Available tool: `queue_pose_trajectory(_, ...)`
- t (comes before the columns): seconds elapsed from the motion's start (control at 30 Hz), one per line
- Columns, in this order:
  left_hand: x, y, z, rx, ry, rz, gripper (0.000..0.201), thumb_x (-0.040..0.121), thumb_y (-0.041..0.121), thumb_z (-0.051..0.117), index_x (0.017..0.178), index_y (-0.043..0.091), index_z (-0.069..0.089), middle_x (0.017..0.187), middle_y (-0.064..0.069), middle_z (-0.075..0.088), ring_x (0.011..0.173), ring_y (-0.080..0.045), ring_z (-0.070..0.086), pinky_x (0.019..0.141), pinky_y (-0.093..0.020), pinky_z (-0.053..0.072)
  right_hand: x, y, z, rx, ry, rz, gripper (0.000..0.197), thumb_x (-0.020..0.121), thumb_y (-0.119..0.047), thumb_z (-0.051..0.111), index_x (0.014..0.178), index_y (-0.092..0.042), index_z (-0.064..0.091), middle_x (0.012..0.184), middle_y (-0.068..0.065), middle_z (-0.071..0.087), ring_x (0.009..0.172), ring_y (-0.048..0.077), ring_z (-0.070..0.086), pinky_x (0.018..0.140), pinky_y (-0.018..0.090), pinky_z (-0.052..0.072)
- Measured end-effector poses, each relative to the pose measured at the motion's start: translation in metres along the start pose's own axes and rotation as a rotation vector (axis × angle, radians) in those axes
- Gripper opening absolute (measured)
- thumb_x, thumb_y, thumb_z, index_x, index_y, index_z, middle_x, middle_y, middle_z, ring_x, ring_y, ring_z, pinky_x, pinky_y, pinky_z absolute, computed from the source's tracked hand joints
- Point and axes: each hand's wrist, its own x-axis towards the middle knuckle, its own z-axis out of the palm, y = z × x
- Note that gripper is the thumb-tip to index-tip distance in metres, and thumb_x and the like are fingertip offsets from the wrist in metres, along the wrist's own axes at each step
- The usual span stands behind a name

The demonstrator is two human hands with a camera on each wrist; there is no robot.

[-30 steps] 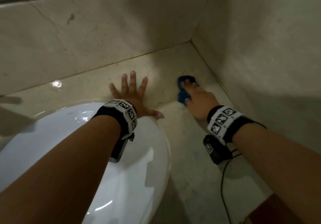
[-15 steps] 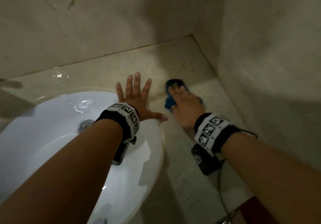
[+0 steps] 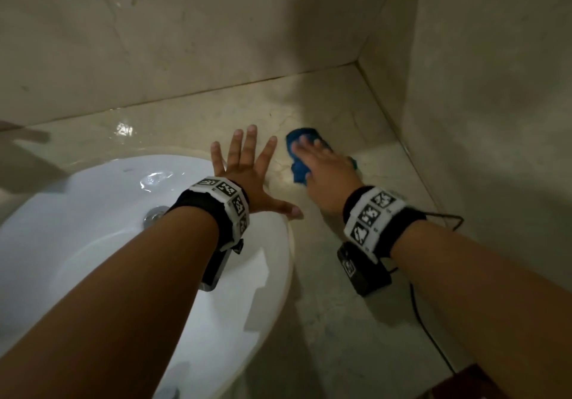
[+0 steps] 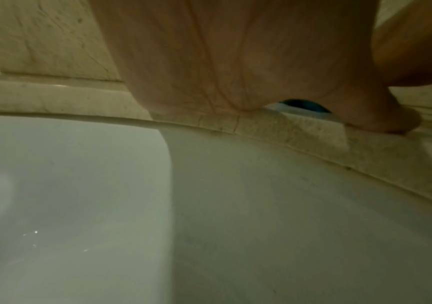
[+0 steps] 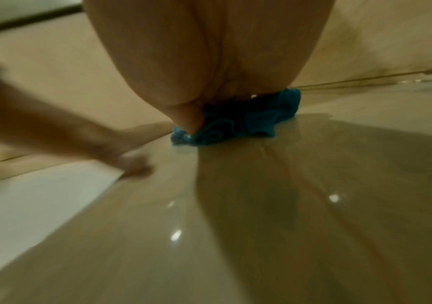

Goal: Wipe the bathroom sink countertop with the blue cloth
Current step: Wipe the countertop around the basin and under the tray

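The blue cloth lies bunched on the beige marble countertop, right of the sink. My right hand lies on top of it, fingers stretched forward and pressing it down. In the right wrist view the thumb digs into the cloth under the palm. My left hand rests flat beside it, fingers spread, on the counter at the sink's rim. The left wrist view shows its palm and a sliver of the cloth behind.
A white oval sink with a metal drain fills the lower left. Marble walls close the back and the right, meeting in a corner. A black cable trails on the counter under my right forearm. A wet patch shines behind the sink.
My right hand has slid the cloth left, away from the right wall and closer to my left hand. The left hand stays planted at the sink's rim.
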Motion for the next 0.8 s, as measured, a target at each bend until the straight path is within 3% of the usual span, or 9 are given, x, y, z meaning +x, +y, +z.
queue_pose_trajectory(0.17, -0.001, 0.002, -0.002, 0.016, 0.000, -0.013, 0.136, 0.048, 0.092, 0.050, 0.143, 0.033, -0.028, 0.146, -0.004, -0.043, 0.136, -0.025, -0.037, 0.109, -0.059, -0.017, -0.048, 0.003, 0.021, -0.018, -0.053, -0.066, 0.064, 0.097, -0.016, 0.036, 0.150, -0.030, 0.003, 0.158, -0.012, -0.005, 0.146, 0.008, -0.004, 0.119, 0.032, 0.002)
queue_pose_trajectory(0.33, -0.001, 0.002, -0.002, -0.008, -0.003, -0.015, 0.138, 0.045, 0.093, 0.050, 0.142, 0.034, -0.029, 0.147, -0.003, -0.042, 0.136, -0.025, -0.037, 0.109, -0.058, -0.019, 0.002, -0.008, -0.004, -0.034, -0.008, -0.003, 0.066, 0.095, -0.015, 0.040, 0.150, -0.026, 0.005, 0.159, -0.005, -0.003, 0.147, 0.014, 0.002, 0.120, 0.037, 0.012)
queue_pose_trajectory(0.53, 0.001, 0.000, 0.000, -0.021, 0.014, -0.006, 0.138, 0.045, 0.092, 0.051, 0.143, 0.033, -0.027, 0.148, -0.002, -0.040, 0.136, -0.023, -0.037, 0.109, -0.058, -0.020, 0.071, -0.025, -0.031, -0.083, -0.111, 0.051, 0.068, 0.096, -0.018, 0.037, 0.150, -0.026, -0.003, 0.159, -0.004, -0.011, 0.147, 0.019, -0.004, 0.119, 0.046, 0.012)
queue_pose_trajectory(0.7, -0.001, 0.001, 0.001, -0.027, 0.023, -0.004, 0.138, 0.045, 0.092, 0.051, 0.143, 0.033, -0.027, 0.149, -0.003, -0.039, 0.137, -0.023, -0.035, 0.109, -0.058, -0.018, 0.021, -0.019, -0.009, -0.065, 0.022, -0.022, 0.068, 0.094, -0.015, 0.040, 0.150, -0.028, 0.005, 0.159, -0.008, -0.003, 0.147, 0.013, 0.004, 0.118, 0.039, 0.014)
queue_pose_trajectory(0.8, -0.003, 0.003, -0.002, -0.025, 0.032, -0.007, 0.137, 0.046, 0.092, 0.051, 0.144, 0.034, -0.026, 0.149, -0.002, -0.038, 0.138, -0.023, -0.034, 0.110, -0.058, -0.017, -0.019, -0.009, 0.006, -0.069, 0.000, -0.047, 0.071, 0.093, -0.020, 0.045, 0.150, -0.027, 0.004, 0.159, -0.008, -0.003, 0.147, 0.011, 0.002, 0.118, 0.036, 0.013)
